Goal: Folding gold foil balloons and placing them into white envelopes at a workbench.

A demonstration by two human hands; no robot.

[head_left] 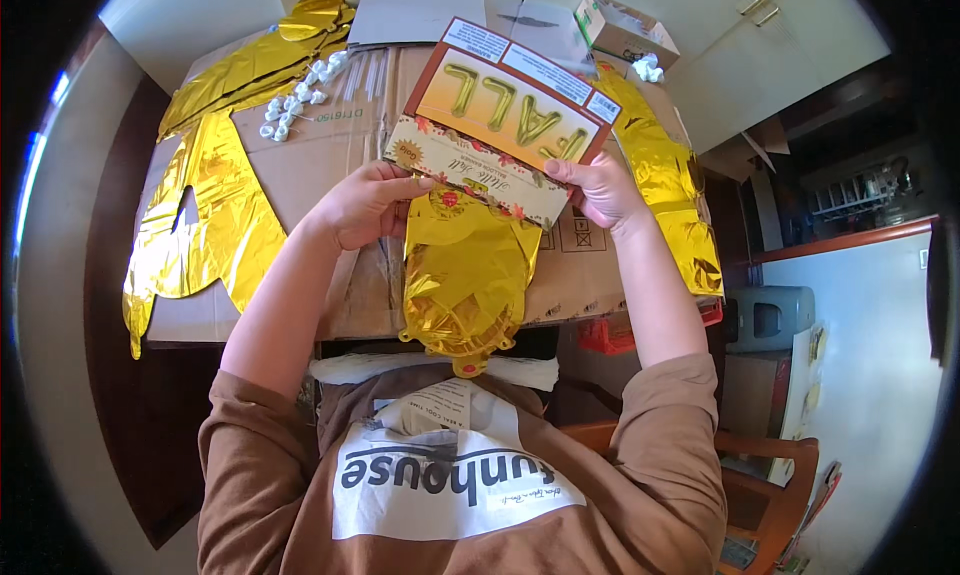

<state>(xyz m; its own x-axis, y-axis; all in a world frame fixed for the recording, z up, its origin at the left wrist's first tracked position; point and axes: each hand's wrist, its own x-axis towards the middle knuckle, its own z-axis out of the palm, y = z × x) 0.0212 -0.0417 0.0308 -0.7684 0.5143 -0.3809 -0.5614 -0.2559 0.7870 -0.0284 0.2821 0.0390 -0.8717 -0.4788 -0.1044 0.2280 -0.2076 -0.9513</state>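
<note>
Both my hands hold a printed cardboard package card [510, 110], tilted over the table, with gold letter balloons pictured on it. My left hand [372, 207] is closed on its lower left corner, thumb on top. At the lower right edge, my right hand [603, 191] grips it with the thumb over the front. Below the card a flat gold foil balloon [465, 275] hangs past the table's near edge; its upper end is hidden by the card. To the left lies a gold foil letter-A balloon [205, 215], flat and uninflated.
Cardboard [320, 175] covers the table. More gold foil balloons [230, 90] lie at the far left, and others [665, 185] along the right. White ribbon rolls [290, 105] and clear straws [368, 75] sit near the back. An opened box [625, 30] stands back right; a wooden chair [790, 450] is lower right.
</note>
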